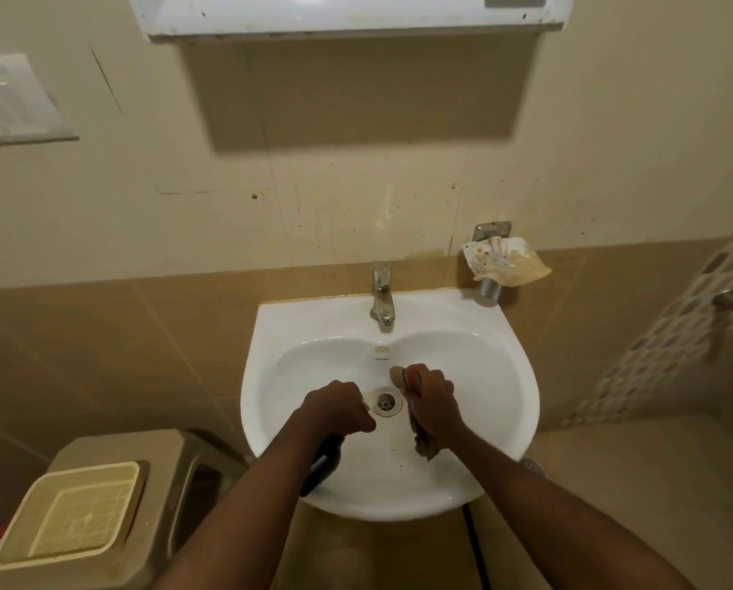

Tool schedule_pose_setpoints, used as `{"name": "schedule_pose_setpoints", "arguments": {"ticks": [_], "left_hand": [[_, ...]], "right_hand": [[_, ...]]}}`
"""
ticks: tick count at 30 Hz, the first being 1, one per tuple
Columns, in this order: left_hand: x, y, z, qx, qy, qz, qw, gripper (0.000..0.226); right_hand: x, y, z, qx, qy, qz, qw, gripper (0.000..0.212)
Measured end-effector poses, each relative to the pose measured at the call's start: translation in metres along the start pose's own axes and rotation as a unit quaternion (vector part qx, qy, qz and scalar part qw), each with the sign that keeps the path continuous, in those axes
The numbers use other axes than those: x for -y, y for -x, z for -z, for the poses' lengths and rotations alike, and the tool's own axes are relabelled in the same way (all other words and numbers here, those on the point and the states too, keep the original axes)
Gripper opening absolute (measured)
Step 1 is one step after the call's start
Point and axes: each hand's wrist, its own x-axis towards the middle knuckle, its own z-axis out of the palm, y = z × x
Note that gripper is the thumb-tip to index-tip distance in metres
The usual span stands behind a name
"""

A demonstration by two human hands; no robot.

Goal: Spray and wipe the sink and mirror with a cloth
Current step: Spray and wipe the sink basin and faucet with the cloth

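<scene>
Sink (475,334), white, with both our hands over its bowl. Right hand (430,398): fingers curled tight round the cloth (425,448), a wad showing above the knuckles, a tail hanging below the palm, just right of the drain (385,401). Left hand (339,408): fingers curled round a dark object (324,462), probably the sprayer, left of the drain. Tap (382,300) stands beyond the fingertips. We judge wiping goes best in overlapping arcs from rim toward drain. The bowl offers room either side of the fingers; tap and rim bound the stroke. Mirror frame (347,14) sits high above, apparently untouched.
</scene>
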Motion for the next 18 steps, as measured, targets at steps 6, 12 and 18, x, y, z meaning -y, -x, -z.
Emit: {"name": "schedule_pose_setpoints", "arguments": {"ticks": [6,12,18], "left_hand": [[0.000,-0.033,-0.003,0.052,0.000,0.007,0.999,0.022],[0.002,-0.069,-0.014,0.058,-0.045,0.002,0.997,0.026],[0.003,-0.089,-0.018,0.035,-0.075,-0.010,0.997,0.033]], "right_hand": [[-0.034,-0.019,-0.008,0.024,0.064,-0.034,0.997,0.030],[-0.047,-0.042,-0.030,0.017,0.104,-0.023,0.994,0.028],[-0.030,-0.056,-0.053,0.052,0.204,0.047,0.977,0.019]]}}
